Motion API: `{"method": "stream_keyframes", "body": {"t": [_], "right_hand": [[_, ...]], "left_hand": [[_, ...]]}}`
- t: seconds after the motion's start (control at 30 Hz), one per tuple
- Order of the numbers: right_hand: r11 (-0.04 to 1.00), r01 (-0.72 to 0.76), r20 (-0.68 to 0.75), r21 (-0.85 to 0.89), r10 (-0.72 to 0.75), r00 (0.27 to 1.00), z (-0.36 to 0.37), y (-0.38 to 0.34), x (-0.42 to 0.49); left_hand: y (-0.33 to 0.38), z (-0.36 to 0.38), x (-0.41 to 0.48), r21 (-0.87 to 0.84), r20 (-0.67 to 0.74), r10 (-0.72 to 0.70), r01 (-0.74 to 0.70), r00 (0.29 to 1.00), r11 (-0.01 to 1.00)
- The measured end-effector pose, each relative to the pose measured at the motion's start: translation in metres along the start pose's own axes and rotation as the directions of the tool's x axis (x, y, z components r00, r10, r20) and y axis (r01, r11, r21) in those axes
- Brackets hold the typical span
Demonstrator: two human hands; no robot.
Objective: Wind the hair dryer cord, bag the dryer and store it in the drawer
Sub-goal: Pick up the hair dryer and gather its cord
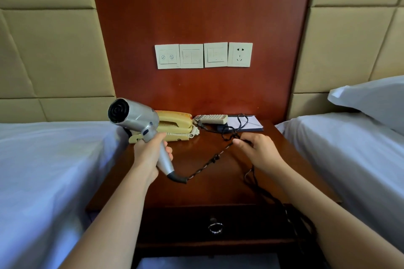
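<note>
Gripping the dryer (135, 118) by its handle, the left grip (150, 150) was clamped round the silver shaft. The barrel stood above the knuckles, its round grilled end turned left and toward the camera. The dryer hung in the air over the left part of the table (196, 190), in front of a yellow phone (175, 124). The handle's black tail poked out below the palm. From that tail the cord (209, 161) ran up and right, twisted on itself, to the right grip (260, 150), which pinched it between thumb and curled fingers over the middle of the table. Beyond those fingers the cord looped loosely toward a notepad (251, 123) at the table's back edge. Another length dropped from under the palm, followed the right forearm and passed over the table's front edge at the lower right. Both forearms reached in from below, the left slanting right, the right slanting left. A remote (213, 118) lay between phone and notepad, touching the notepad's left end. The drawer (185, 225) sat closed under the table top, its ring pull (215, 227) hanging in the middle. On the wood panel above were three switch plates (191, 56) and a socket (240, 54). White beds flanked the table, left (43, 170) and right (349, 148), the right one bearing a pillow (371, 96).
</note>
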State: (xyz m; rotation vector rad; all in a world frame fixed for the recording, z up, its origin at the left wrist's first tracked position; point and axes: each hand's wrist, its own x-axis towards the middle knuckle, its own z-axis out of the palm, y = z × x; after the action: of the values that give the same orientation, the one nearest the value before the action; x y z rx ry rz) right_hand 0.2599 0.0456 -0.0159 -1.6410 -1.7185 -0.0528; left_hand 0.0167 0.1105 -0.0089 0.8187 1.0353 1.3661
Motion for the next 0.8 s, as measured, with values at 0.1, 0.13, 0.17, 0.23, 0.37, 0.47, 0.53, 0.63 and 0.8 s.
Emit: {"method": "stream_keyframes", "body": {"t": [0.1,0.13,0.17,0.23,0.37,0.47,0.53,0.63,0.8], "right_hand": [[0.999,-0.047,-0.025,0.016,0.047,0.999,0.005,0.003,0.011],[0.998,-0.055,-0.029,0.015,0.055,0.998,0.006,0.005,0.015],[0.998,-0.057,-0.031,0.015,0.057,0.998,0.007,0.007,0.018],[0.999,-0.052,-0.010,0.008,0.053,0.999,0.007,0.008,0.026],[1.000,-0.011,0.055,-0.025,0.013,0.998,-0.005,0.004,0.049],[0.980,0.089,0.118,-0.176,-0.069,0.991,-0.011,-0.006,0.068],[0.933,0.156,0.146,-0.324,-0.113,0.983,-0.009,-0.015,0.079],[0.892,0.150,0.154,-0.425,-0.092,0.984,-0.002,-0.028,0.096],[0.979,0.040,0.217,-0.199,0.004,0.976,0.028,-0.042,0.092]], "left_hand": [[0.002,-0.001,-0.001,0.031,0.028,0.007,-0.008,1.000,1.000],[0.003,-0.002,-0.001,0.033,0.039,0.010,-0.011,0.999,0.999],[0.004,-0.003,0.000,0.035,0.054,0.013,-0.015,0.998,0.999],[0.005,-0.006,0.002,0.047,0.080,0.018,-0.022,0.997,0.999],[0.012,-0.010,0.009,0.040,0.094,0.025,-0.029,0.995,0.999],[0.017,-0.006,0.011,0.034,0.078,0.076,-0.079,0.994,0.996],[0.017,0.001,0.009,-0.006,0.042,0.106,-0.106,0.994,0.994],[0.016,0.012,0.002,-0.113,-0.007,0.081,-0.081,0.997,0.990],[-0.002,0.019,-0.006,-0.009,-0.021,0.104,-0.104,0.994,0.995]]}}
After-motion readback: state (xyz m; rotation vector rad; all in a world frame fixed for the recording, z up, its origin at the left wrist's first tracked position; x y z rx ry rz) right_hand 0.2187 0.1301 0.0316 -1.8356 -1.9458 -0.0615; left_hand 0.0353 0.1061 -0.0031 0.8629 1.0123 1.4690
